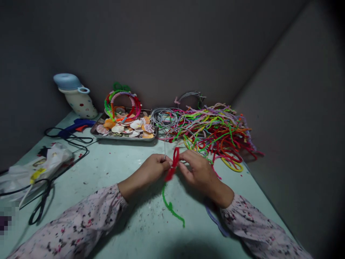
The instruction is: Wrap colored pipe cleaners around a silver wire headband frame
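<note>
Over the middle of the table, my left hand (155, 166) is closed, pinching a thin grey wire hoop (165, 144) between thumb and fingers. The hoop arches up behind both hands. A looped red pipe cleaner (175, 156) stands upright at the wire, with a blurred red tail hanging below. From the right, my right hand (198, 169) closes its thumb and fingertips on the red pipe cleaner; the exact contact is partly hidden. Below the hands, a green pipe cleaner (169, 207) lies curved on the tabletop. A pale purple strip (215, 220) lies partly under my right forearm.
A metal tray (124, 140) holds shells (136, 124) and finished-looking colourful headbands (122, 95). Coiled wires (167, 117) and a heap of pipe cleaners (215, 126) lie at right. Leftward are a bottle (78, 99), blue glue gun (75, 127), black cord (68, 167) and plastic bag (58, 158).
</note>
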Action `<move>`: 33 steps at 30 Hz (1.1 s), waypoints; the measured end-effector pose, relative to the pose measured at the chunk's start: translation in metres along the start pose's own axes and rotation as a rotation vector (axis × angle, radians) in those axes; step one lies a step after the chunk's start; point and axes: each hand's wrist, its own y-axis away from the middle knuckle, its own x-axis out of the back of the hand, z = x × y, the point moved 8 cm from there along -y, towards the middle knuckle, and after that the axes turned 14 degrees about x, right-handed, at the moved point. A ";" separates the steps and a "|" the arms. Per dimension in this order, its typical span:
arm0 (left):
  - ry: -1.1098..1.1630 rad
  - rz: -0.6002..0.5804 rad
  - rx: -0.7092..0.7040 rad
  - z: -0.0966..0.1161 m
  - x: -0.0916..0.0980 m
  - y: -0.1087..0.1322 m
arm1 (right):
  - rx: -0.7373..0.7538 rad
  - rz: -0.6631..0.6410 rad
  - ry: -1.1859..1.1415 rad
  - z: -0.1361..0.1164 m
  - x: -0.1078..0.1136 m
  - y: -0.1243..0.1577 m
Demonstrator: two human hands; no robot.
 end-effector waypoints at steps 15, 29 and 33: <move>-0.115 0.078 -0.097 0.010 0.007 0.002 | 0.103 -0.036 0.095 -0.002 -0.005 0.001; -0.299 0.202 -0.201 0.012 0.009 0.006 | 0.008 -0.076 0.045 0.006 -0.008 0.002; -0.349 0.214 -0.207 0.012 0.007 0.006 | 0.021 -0.080 0.066 0.004 -0.008 0.000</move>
